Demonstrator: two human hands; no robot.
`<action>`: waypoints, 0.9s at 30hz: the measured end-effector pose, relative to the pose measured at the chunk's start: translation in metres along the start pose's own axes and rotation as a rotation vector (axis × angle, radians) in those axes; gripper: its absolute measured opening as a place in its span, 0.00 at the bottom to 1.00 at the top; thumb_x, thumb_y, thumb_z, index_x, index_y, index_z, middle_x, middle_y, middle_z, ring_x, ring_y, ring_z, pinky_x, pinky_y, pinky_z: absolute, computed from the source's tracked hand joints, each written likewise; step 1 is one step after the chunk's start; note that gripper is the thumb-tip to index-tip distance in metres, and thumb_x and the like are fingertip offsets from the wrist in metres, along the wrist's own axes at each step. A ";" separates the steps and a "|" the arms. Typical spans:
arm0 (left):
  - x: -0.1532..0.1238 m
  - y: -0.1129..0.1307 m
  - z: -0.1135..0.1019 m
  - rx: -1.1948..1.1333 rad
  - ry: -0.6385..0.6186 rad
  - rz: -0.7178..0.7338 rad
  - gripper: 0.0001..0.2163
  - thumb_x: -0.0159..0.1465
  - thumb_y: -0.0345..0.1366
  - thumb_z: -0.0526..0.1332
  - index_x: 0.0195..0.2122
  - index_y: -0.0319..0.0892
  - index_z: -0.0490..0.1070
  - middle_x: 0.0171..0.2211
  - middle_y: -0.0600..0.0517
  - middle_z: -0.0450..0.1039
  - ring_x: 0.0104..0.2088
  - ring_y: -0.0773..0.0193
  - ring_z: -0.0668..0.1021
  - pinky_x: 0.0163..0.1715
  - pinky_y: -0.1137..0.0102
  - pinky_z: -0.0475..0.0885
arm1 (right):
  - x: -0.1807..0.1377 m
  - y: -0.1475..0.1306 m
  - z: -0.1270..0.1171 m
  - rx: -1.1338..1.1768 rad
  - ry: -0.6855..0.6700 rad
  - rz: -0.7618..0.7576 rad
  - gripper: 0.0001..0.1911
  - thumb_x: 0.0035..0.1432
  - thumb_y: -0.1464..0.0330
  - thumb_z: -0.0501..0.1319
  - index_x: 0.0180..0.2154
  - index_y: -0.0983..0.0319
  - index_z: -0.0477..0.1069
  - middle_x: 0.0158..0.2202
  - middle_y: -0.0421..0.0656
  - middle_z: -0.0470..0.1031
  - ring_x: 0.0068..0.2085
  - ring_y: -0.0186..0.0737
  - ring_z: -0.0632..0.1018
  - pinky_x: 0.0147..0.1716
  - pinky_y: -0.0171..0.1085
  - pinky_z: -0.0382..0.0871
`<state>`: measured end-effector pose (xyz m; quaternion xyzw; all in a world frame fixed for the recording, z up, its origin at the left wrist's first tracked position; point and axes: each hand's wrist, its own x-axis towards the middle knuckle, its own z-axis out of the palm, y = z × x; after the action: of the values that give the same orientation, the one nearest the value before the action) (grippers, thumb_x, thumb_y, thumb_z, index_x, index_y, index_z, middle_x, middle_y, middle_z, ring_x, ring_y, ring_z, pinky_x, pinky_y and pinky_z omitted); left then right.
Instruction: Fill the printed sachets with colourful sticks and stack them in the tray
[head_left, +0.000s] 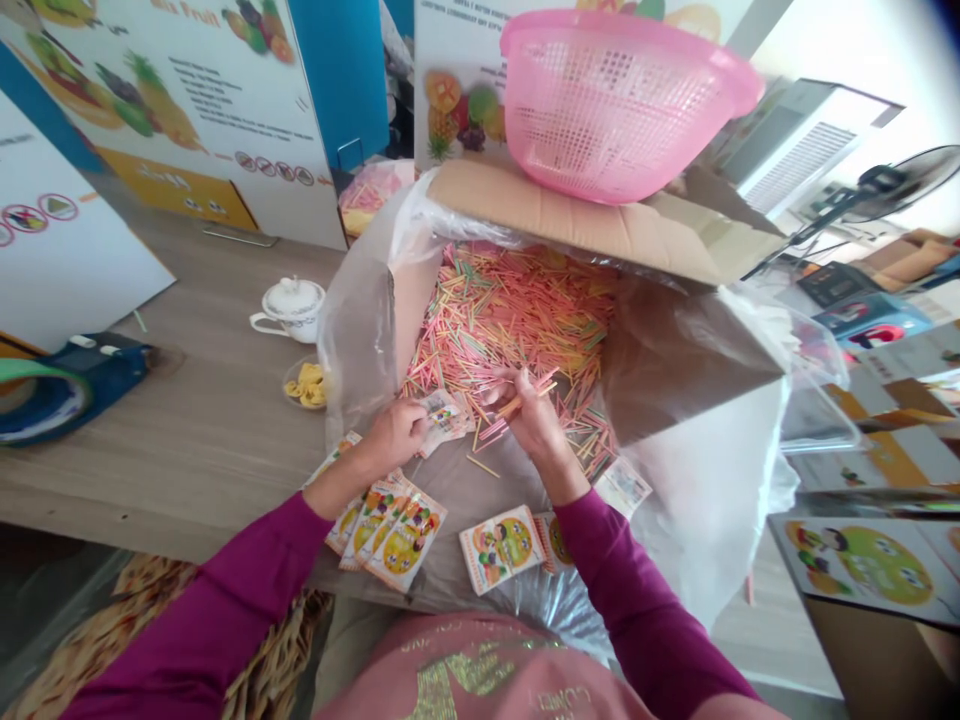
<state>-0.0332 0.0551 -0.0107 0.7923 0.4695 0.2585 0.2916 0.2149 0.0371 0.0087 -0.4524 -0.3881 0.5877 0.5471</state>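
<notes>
Orange "Mix Fruit" (184, 14) heads a white carton (225, 115) — red-ringed signs (275, 168) stand below it.

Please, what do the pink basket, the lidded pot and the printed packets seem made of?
Pink basket: probably moulded plastic; translucent, perforated wall. Lidded pot: likely glazed ceramic; smooth, white, shiny. Printed packets: perhaps plastic film, from their sheen, though coated paper is possible.
</notes>
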 end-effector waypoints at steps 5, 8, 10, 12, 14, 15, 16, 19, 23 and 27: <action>0.003 0.007 -0.003 -0.285 0.114 -0.215 0.08 0.55 0.40 0.69 0.22 0.43 0.77 0.19 0.58 0.70 0.22 0.68 0.69 0.26 0.72 0.63 | -0.002 -0.012 0.025 0.073 0.018 -0.065 0.30 0.69 0.38 0.54 0.45 0.57 0.74 0.28 0.41 0.81 0.41 0.46 0.85 0.45 0.43 0.79; 0.003 0.020 -0.006 -0.401 0.117 -0.221 0.10 0.53 0.42 0.71 0.22 0.43 0.78 0.18 0.58 0.72 0.22 0.68 0.69 0.25 0.73 0.64 | -0.004 -0.025 0.039 0.099 0.012 -0.183 0.29 0.72 0.40 0.52 0.46 0.57 0.75 0.30 0.42 0.83 0.46 0.46 0.86 0.49 0.44 0.78; 0.003 0.030 -0.006 -0.454 0.113 -0.201 0.10 0.54 0.43 0.71 0.23 0.43 0.79 0.19 0.57 0.73 0.22 0.67 0.71 0.25 0.72 0.65 | -0.006 -0.031 0.047 0.085 -0.021 -0.261 0.27 0.73 0.42 0.52 0.47 0.57 0.75 0.30 0.42 0.83 0.47 0.46 0.86 0.48 0.43 0.78; 0.003 0.037 -0.003 -0.496 0.126 -0.162 0.10 0.54 0.44 0.72 0.25 0.43 0.80 0.21 0.55 0.76 0.23 0.66 0.73 0.26 0.72 0.67 | -0.009 -0.034 0.054 0.049 -0.080 -0.302 0.26 0.73 0.43 0.54 0.50 0.57 0.76 0.30 0.41 0.82 0.45 0.45 0.86 0.45 0.42 0.79; 0.003 0.041 0.001 -0.529 0.151 -0.105 0.11 0.55 0.45 0.73 0.26 0.43 0.81 0.24 0.54 0.78 0.26 0.64 0.76 0.29 0.70 0.71 | -0.012 -0.034 0.057 -0.013 -0.127 -0.311 0.27 0.71 0.42 0.56 0.51 0.57 0.77 0.28 0.41 0.81 0.43 0.46 0.86 0.43 0.43 0.80; 0.004 0.042 0.004 -0.544 0.162 -0.079 0.12 0.55 0.46 0.74 0.26 0.43 0.81 0.25 0.53 0.79 0.27 0.64 0.77 0.31 0.69 0.73 | -0.013 -0.033 0.057 -0.053 -0.140 -0.312 0.28 0.71 0.42 0.57 0.52 0.57 0.77 0.28 0.41 0.81 0.42 0.46 0.86 0.44 0.44 0.80; 0.004 0.043 0.007 -0.559 0.171 -0.059 0.13 0.56 0.48 0.74 0.25 0.43 0.80 0.27 0.53 0.80 0.28 0.63 0.78 0.32 0.68 0.74 | -0.015 -0.032 0.057 -0.098 -0.147 -0.316 0.29 0.70 0.41 0.57 0.52 0.57 0.78 0.27 0.41 0.81 0.43 0.46 0.86 0.46 0.45 0.81; 0.006 0.044 0.014 -0.610 0.179 -0.039 0.16 0.56 0.50 0.75 0.25 0.43 0.79 0.27 0.52 0.80 0.29 0.63 0.78 0.33 0.67 0.75 | -0.021 -0.033 0.053 -0.249 -0.192 -0.341 0.29 0.73 0.42 0.55 0.51 0.56 0.81 0.35 0.43 0.84 0.50 0.47 0.84 0.56 0.50 0.78; 0.007 0.047 0.016 -0.681 0.151 -0.054 0.14 0.55 0.47 0.77 0.26 0.42 0.82 0.26 0.51 0.81 0.28 0.63 0.79 0.32 0.67 0.75 | -0.023 -0.042 0.046 -0.478 -0.300 -0.362 0.37 0.75 0.39 0.44 0.50 0.55 0.83 0.54 0.47 0.82 0.63 0.48 0.78 0.70 0.52 0.67; 0.008 0.052 0.014 -0.840 0.076 -0.120 0.14 0.52 0.46 0.79 0.28 0.41 0.83 0.28 0.51 0.82 0.28 0.63 0.81 0.32 0.67 0.77 | -0.017 -0.042 0.037 -0.507 -0.332 -0.322 0.39 0.71 0.36 0.47 0.59 0.53 0.79 0.62 0.47 0.79 0.67 0.51 0.75 0.71 0.53 0.64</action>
<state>0.0110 0.0386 0.0173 0.5658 0.3791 0.4387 0.5862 0.1914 0.0261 0.0610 -0.4050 -0.6719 0.4445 0.4324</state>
